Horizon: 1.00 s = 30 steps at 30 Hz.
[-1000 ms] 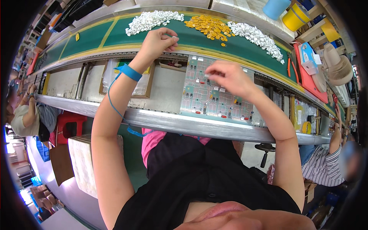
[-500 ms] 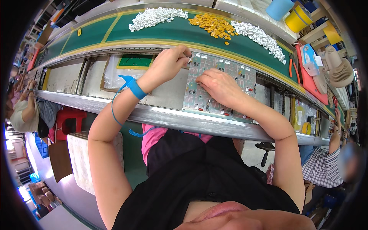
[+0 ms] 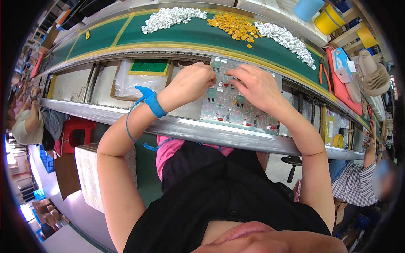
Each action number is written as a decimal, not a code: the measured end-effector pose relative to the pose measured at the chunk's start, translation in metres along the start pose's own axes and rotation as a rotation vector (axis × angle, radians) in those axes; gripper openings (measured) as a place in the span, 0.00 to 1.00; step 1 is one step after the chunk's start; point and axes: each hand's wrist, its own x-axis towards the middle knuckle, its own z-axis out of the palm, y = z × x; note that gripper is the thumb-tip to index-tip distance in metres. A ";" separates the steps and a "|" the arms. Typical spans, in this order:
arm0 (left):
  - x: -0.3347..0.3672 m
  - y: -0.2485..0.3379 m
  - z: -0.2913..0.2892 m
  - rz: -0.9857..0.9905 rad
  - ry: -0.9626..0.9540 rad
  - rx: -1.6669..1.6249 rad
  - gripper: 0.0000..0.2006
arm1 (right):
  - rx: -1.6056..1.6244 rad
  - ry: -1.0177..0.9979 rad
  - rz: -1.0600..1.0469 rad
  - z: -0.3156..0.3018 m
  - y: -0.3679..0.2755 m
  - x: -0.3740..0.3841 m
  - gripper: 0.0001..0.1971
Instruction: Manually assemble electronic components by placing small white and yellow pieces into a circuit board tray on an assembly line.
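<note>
A grey-green circuit board with small red, black and white components lies across the metal rails in front of me. My left hand is at the board's left edge, its fingers closed together at the tips. Whatever they hold, if anything, is hidden. My right hand hovers over the board's middle with bent fingers, thumb and forefinger apart, and nothing shows between them. Around my left wrist sits a blue wrist strap with a coiled cord.
Behind the board, the green belt carries white part piles and a heap of orange discs. Orange-handled pliers and a small fan stand at right. A metal rail runs before me. People work at both sides.
My left hand has come down from the board's upper left corner to lower on its left edge. My right hand has lifted up and to the right, its fingers spreading.
</note>
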 end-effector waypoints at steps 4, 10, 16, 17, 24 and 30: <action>0.001 0.005 -0.001 -0.009 -0.046 0.000 0.04 | 0.002 0.014 -0.011 -0.003 0.000 0.000 0.09; 0.004 0.004 -0.012 -0.018 -0.033 -0.002 0.07 | -0.008 -0.009 -0.019 -0.002 -0.005 -0.002 0.08; 0.033 -0.023 -0.034 -0.273 0.081 -0.282 0.06 | 0.012 -0.146 -0.304 0.019 -0.045 -0.015 0.11; 0.038 -0.033 -0.029 -0.213 0.335 -0.170 0.07 | 0.048 -0.173 -0.360 0.026 -0.054 -0.016 0.12; 0.028 -0.082 -0.006 -0.122 0.681 0.207 0.07 | -0.041 -0.488 -0.355 0.028 -0.082 -0.009 0.17; 0.029 -0.082 -0.009 -0.291 0.654 0.053 0.07 | 0.001 -0.435 -0.215 0.008 -0.061 -0.041 0.17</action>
